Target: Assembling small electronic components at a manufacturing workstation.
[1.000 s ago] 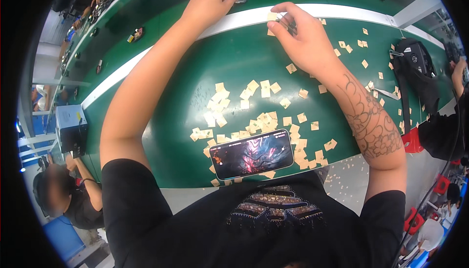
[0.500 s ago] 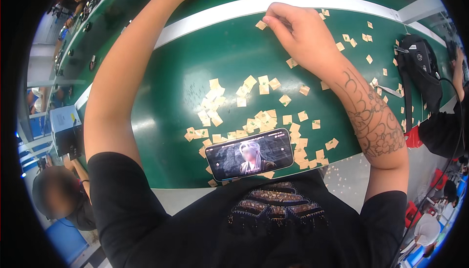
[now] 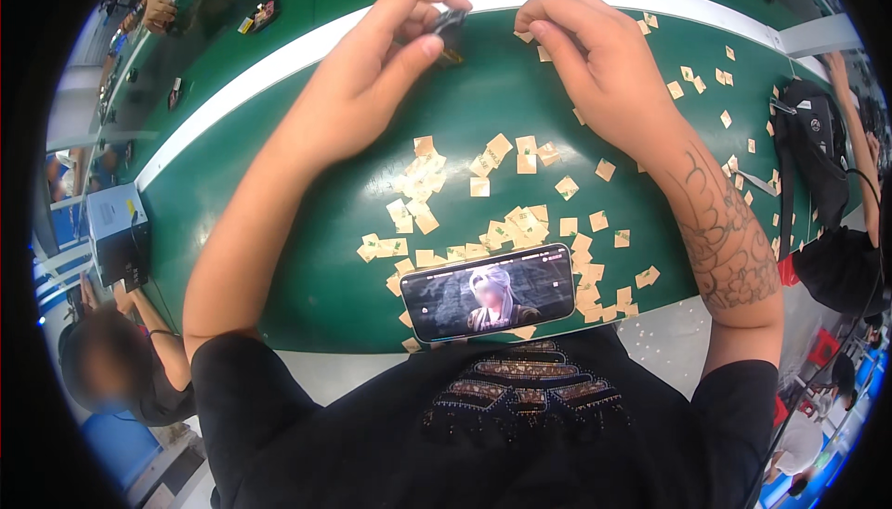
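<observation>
My left hand [image 3: 386, 54] pinches a small dark part [image 3: 450, 22] between thumb and fingers, just in front of the white rail; its exact kind is too small to make out. To its right, my right hand [image 3: 590, 58] is closed, with a small tan paper square [image 3: 524, 37] at its fingertips. Another tan square lies just under those fingers. Many more such squares, some with green marks, are scattered over the green table [image 3: 316, 258], with a dense pile [image 3: 516, 226] in the middle. A phone [image 3: 489, 293] playing a video leans at the table's near edge.
Beyond the white rail [image 3: 269, 77] runs a green belt surface carrying a small dark device [image 3: 260, 17]. On the right lie tweezers [image 3: 757, 182] and a black bag [image 3: 813, 142]. A grey box [image 3: 118, 230] stands at the left, near a seated person [image 3: 107, 360]. Other people sit at both sides.
My left hand has come back from beyond the rail, now with a small dark part in it. My right hand stays near the rail with its tan square. The view has shifted slightly.
</observation>
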### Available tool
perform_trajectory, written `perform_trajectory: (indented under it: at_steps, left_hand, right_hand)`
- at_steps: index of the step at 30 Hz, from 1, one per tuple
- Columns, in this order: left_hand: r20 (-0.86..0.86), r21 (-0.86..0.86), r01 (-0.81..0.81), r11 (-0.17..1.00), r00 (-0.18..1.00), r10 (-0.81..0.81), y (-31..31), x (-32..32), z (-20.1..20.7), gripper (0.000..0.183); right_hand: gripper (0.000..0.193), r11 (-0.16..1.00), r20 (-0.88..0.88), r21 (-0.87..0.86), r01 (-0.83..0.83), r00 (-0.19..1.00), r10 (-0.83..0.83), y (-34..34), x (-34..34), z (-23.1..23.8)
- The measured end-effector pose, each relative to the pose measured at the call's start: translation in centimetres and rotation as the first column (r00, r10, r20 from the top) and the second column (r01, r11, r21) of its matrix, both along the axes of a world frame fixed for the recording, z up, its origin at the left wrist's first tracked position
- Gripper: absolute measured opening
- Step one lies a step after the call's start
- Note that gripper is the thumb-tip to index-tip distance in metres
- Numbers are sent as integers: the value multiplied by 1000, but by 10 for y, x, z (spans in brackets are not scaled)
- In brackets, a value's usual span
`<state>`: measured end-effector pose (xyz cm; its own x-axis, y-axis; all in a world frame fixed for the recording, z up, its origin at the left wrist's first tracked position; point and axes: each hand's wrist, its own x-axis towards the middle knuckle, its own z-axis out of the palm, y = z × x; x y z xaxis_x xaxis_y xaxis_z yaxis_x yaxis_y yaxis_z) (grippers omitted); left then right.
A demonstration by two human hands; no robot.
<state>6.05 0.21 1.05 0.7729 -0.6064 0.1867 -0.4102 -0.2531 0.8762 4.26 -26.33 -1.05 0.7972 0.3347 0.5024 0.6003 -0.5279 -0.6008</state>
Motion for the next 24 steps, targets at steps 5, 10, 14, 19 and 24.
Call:
perform_trajectory:
  at_steps: [5,10,14,19,24]
  left_hand:
    - [-61,-49,-53,997,997,49,11,-22,-8,34]
    - [147,156,-62,986,988,39,16,-22,1,39]
    - [226,175,-93,980,973,52,19,-28,-1,47]
    - [229,118,-106,987,970,77,17,-32,2,48]
    - [67,131,-20,991,998,12,13,-40,-1,44]
  right_hand:
    - [14,994,-229,-76,83,969,-98,9,-10,11]
    - [11,998,-19,-19,62,998,-63,12,-7,1]
    - [15,996,40,-78,-50,998,53,16,-10,10]
    - [22,979,-142,-167,-115,986,92,21,-29,24]
    - [25,980,-171,-102,-174,973,155,28,-37,31]
